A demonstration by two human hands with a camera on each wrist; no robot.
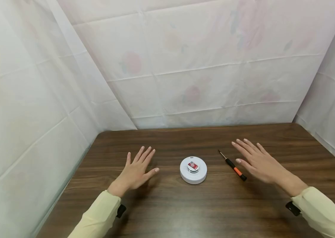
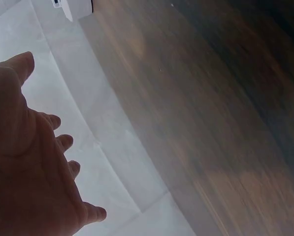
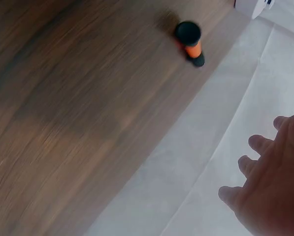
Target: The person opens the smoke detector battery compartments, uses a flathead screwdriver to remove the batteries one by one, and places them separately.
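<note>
Both sleeves frame the lower edge — left hand (image 1: 136, 170) and right hand (image 1: 259, 160) hover, fingers spread, flanking a white disc (image 1: 193, 170) and screwdriver (image 1: 232, 165) mid-counter (image 1: 185, 205).

Left hand (image 1: 136, 170), right hand (image 1: 258, 160) (fingers straight)

A makeshift recording booth, not a lived-in room. Dark wood-grain bench (image 1: 185, 205) walled on the left, far and right sides by creased white sheeting (image 1: 203, 66) with faint pink flower print, fold lines showing. On the bench, a round white smoke detector (image 1: 193, 170) and small screwdriver (image 1: 232, 165) suggest staged repair work.
</note>
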